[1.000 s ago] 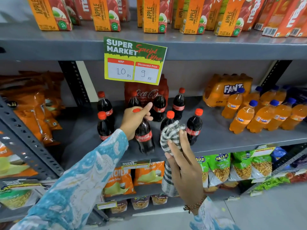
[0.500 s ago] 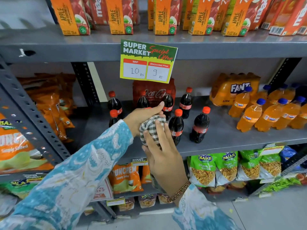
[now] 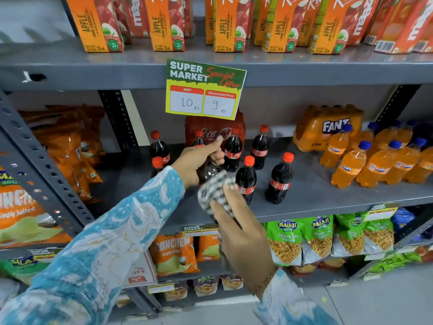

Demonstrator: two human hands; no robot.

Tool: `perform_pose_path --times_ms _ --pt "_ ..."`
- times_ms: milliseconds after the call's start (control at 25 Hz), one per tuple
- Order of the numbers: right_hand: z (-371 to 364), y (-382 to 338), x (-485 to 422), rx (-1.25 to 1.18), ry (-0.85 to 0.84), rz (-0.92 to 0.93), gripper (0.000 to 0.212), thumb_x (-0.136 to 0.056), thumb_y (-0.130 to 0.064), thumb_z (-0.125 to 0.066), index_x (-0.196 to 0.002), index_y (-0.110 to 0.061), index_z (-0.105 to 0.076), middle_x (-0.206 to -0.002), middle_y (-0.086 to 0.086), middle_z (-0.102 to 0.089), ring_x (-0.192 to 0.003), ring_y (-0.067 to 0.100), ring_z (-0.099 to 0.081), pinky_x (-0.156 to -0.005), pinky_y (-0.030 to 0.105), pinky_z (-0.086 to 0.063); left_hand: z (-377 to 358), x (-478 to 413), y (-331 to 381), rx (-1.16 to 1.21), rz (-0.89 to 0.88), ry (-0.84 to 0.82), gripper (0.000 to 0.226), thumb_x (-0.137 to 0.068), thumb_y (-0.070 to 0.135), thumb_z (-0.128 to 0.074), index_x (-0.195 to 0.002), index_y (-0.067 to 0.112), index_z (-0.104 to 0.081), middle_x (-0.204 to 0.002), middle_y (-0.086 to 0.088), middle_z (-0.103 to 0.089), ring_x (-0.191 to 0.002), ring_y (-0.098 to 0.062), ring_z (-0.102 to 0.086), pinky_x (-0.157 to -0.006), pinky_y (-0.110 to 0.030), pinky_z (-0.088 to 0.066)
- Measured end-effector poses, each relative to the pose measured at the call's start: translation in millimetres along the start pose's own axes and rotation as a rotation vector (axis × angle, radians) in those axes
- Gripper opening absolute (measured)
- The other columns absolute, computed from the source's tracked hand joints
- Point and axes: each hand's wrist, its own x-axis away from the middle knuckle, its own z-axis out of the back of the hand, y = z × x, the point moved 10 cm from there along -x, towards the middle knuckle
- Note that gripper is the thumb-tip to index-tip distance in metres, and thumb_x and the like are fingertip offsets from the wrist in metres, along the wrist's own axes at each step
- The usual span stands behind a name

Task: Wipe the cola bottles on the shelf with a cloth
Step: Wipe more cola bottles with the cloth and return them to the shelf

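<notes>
My left hand (image 3: 196, 160) grips a small cola bottle (image 3: 208, 171) by its neck, tilted above the grey middle shelf (image 3: 316, 195). My right hand (image 3: 236, 233) presses a black-and-white checked cloth (image 3: 214, 191) around the bottle's lower body, which the cloth hides. Several other red-capped cola bottles stand on the shelf: one (image 3: 246, 178) right beside the cloth, another (image 3: 278, 181) further right, others (image 3: 233, 150) behind, and two (image 3: 159, 148) at the left. A shrink-wrapped cola pack (image 3: 212, 133) sits at the back.
Orange soda bottles (image 3: 349, 164) and their pack (image 3: 325, 126) fill the shelf's right. A price card (image 3: 203, 90) hangs from the shelf above, which holds juice cartons (image 3: 228, 24). Snack bags (image 3: 68, 146) lie left and on the lower shelves (image 3: 302, 240). A grey slotted upright (image 3: 35, 160) crosses at left.
My left hand has lifted and tilted the cola bottle. The cloth in my right hand moved from beside the bottle onto it, then slid down to its lower body.
</notes>
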Motion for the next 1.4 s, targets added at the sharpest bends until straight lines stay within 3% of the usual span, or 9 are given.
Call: perform_pose_path --times_ms 120,200,360,560,720,840,960,1160,1400 --pt "-18 8 -33 0.007 -0.059 -0.043 0.036 -0.097 -0.023 -0.050 -0.131 -0.013 -0.055 -0.146 0.020 -0.040 -0.138 0.040 -0.031 -0.101 0.054 -0.044 -22 12 -12 -0.112 0.089 -0.200 0.028 -0.075 0.040 -0.074 -0.074 0.013 -0.066 -0.074 -0.002 -0.068 -0.067 -0.014 -0.066 -0.067 -0.026 -0.056" --pt "-28 12 -30 0.028 -0.113 -0.066 0.039 -0.098 -0.025 -0.049 -0.136 -0.016 -0.049 -0.150 0.020 -0.034 -0.140 0.042 -0.024 -0.101 0.057 -0.041 -29 13 -11 -0.120 0.113 -0.213 0.029 -0.075 0.040 -0.074 -0.077 0.013 -0.065 -0.076 -0.002 -0.068 -0.066 -0.013 -0.066 -0.065 -0.026 -0.055" --pt "-26 11 -9 0.109 -0.082 -0.035 0.047 -0.086 -0.004 -0.063 -0.131 -0.013 -0.055 -0.146 0.023 -0.039 -0.137 0.047 -0.029 -0.103 0.054 -0.041 -28 5 -12 -0.162 0.098 -0.067 0.029 -0.079 0.036 -0.071 -0.071 0.010 -0.062 -0.057 -0.001 -0.066 -0.053 -0.011 -0.062 -0.056 -0.024 -0.052" --pt "-23 11 26 0.151 -0.113 0.093 0.041 -0.097 0.000 -0.031 -0.121 -0.011 -0.063 -0.140 0.020 -0.047 -0.130 0.046 -0.041 -0.098 0.050 -0.048 -32 2 -8 -0.040 0.082 -0.034 0.028 -0.082 0.028 -0.069 -0.068 0.006 -0.058 -0.060 -0.004 -0.055 -0.051 -0.011 -0.055 -0.046 -0.017 -0.050" --pt "0 19 43 -0.017 -0.093 0.049 0.054 -0.072 0.014 -0.055 -0.118 -0.015 -0.061 -0.138 0.012 -0.046 -0.123 0.037 -0.053 -0.085 0.039 -0.057 -30 1 -4 0.041 0.039 -0.033 0.027 -0.083 0.026 -0.068 -0.071 0.005 -0.059 -0.065 -0.006 -0.058 -0.055 -0.012 -0.060 -0.048 -0.016 -0.052" --pt "14 17 -1 -0.053 0.018 0.014 0.038 -0.086 0.003 -0.056 -0.122 -0.009 -0.062 -0.140 0.019 -0.044 -0.129 0.038 -0.046 -0.103 0.042 -0.046 -38 5 -12 0.008 0.083 -0.130 0.028 -0.079 0.034 -0.070 -0.075 0.008 -0.062 -0.073 -0.004 -0.065 -0.073 -0.015 -0.064 -0.057 -0.021 -0.055" --pt "-3 24 -35 0.020 -0.052 -0.035 0.043 -0.094 -0.021 -0.058 -0.136 -0.016 -0.049 -0.148 0.021 -0.035 -0.139 0.043 -0.027 -0.104 0.057 -0.039 -64 18 -17 -0.032 0.154 -0.365 0.029 -0.074 0.040 -0.074 -0.078 0.014 -0.063 -0.080 -0.001 -0.067 -0.074 -0.014 -0.066 -0.069 -0.028 -0.056" --pt "-10 27 -12 0.106 -0.050 -0.021 0.045 -0.089 -0.006 -0.062 -0.133 -0.012 -0.053 -0.147 0.024 -0.036 -0.138 0.046 -0.028 -0.104 0.054 -0.039 -48 9 -9 -0.060 0.066 -0.120 0.029 -0.082 0.037 -0.067 -0.077 0.009 -0.065 -0.066 -0.002 -0.072 -0.067 -0.012 -0.069 -0.061 -0.024 -0.057" --pt "-4 28 33 0.042 -0.086 0.065 0.049 -0.078 0.010 -0.050 -0.120 -0.011 -0.063 -0.142 0.016 -0.046 -0.135 0.039 -0.037 -0.100 0.046 -0.047 -43 8 -3 -0.025 0.054 -0.098 0.029 -0.086 0.033 -0.061 -0.078 0.005 -0.063 -0.061 -0.005 -0.072 -0.057 -0.012 -0.070 -0.052 -0.023 -0.056"
